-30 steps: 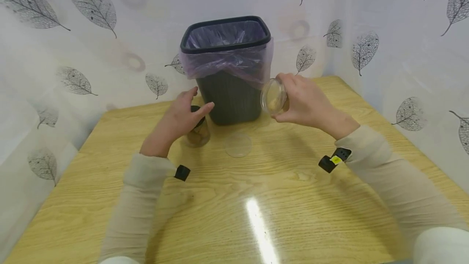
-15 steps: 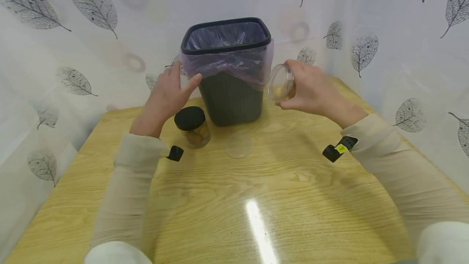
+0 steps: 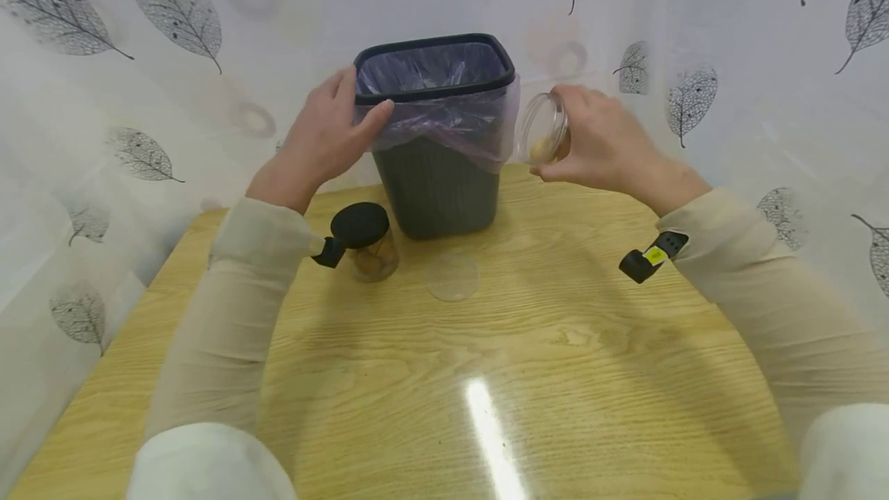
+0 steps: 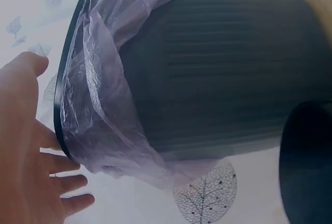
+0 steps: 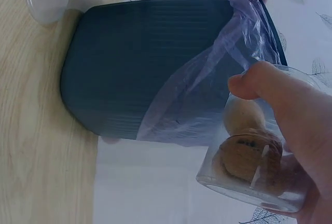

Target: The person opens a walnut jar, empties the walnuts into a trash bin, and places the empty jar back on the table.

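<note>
My right hand [image 3: 611, 137] grips an unlidded clear jar [image 3: 544, 130], tilted with its mouth towards the bin. Inside that jar, the right wrist view shows a brown, walnut-like piece [image 5: 249, 156] and a paler round piece [image 5: 244, 115]. A dark bin [image 3: 441, 187] with a purple liner [image 3: 451, 118] stands between my hands. At the bin's left rim is my left hand [image 3: 316, 133], its fingers fairly straight and the thumb spread apart. Contact with the rim is hard to tell. A second jar [image 3: 373, 257], black-lidded with brown pieces inside, stands below my left hand.
A thin clear disc [image 3: 453, 276] lies on the wooden table [image 3: 542, 376] in front of the bin. Behind the table hangs a white, leaf-printed curtain [image 3: 229, 29]. Wrist cameras stick out below both hands, the left one close to the black-lidded jar.
My left hand has risen from the black-lidded jar to the bin's left rim. My right hand has lifted the clear jar up and slightly right, beside the bin's upper part.
</note>
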Motion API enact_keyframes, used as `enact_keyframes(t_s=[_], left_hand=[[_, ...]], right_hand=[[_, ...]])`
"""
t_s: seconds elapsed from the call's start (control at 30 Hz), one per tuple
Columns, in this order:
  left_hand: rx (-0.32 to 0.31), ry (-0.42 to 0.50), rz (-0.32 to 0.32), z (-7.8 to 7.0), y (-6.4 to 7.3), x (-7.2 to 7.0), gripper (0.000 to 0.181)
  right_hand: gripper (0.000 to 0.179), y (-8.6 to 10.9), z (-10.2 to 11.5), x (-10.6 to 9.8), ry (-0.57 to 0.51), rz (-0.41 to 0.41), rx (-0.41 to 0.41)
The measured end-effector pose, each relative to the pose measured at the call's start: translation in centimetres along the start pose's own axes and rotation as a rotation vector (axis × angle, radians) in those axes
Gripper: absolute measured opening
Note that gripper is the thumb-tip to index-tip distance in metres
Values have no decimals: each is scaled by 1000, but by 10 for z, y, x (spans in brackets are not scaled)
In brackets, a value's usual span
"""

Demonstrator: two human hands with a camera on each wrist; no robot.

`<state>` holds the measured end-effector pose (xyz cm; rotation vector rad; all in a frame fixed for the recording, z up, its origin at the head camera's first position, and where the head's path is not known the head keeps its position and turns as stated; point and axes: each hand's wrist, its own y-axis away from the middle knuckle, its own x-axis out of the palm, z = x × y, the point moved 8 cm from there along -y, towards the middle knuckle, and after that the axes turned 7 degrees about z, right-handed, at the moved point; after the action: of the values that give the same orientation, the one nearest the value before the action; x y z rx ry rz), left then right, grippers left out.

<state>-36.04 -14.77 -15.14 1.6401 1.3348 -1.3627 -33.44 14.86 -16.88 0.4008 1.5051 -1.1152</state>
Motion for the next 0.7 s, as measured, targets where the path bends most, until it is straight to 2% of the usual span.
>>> enact_keyframes(t_s=[0.3, 0.5, 0.7], left_hand=[[-62, -83, 119, -11, -29, -2, 88], [-88, -128, 135, -12, -44, -6, 88], [-73, -141, 136, -12, -52, -3, 87]], right_hand=[[92, -19, -8, -21, 11, 37, 39], [97, -35, -12, -38, 60, 80, 98], [101, -53, -14, -56, 99, 102, 146]])
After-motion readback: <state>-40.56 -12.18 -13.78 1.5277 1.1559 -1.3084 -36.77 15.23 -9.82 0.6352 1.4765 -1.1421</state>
